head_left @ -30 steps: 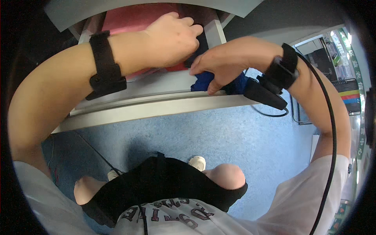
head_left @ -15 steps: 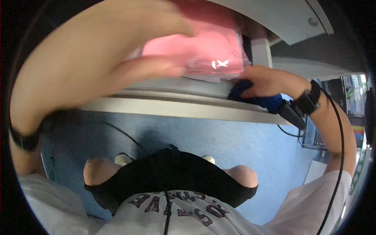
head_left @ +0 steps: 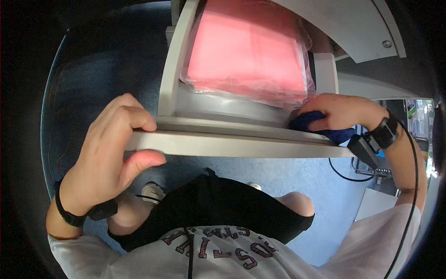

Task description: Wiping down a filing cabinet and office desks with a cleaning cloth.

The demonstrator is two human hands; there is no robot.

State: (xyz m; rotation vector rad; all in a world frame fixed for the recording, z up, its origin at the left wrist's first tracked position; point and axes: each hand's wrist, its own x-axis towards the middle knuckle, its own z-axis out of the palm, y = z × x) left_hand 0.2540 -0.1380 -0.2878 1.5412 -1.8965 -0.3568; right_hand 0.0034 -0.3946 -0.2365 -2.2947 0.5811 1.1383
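A white drawer [head_left: 251, 143] stands pulled out, with a stack of pink paper [head_left: 246, 51] in clear plastic wrap lying inside. My left hand [head_left: 114, 144] grips the left end of the drawer front, its fingers over the top edge and the thumb on the near face. At the other end, my right hand [head_left: 346, 111] is closed around a dark blue cloth [head_left: 341, 135], pressed against the drawer's front right corner. Part of the cloth hangs over the front edge; the rest is hidden under the fingers.
Above the drawer's right side juts a white panel [head_left: 353, 28] with a round lock. A black cable [head_left: 411, 186] runs along my right arm. Shelves with assorted items [head_left: 416, 111] stand at the far right, over a blue floor [head_left: 297, 176].
My left hand has come back from over the pink stack to the drawer front's left end and taken hold of it. My right hand stays at the right corner with the cloth.
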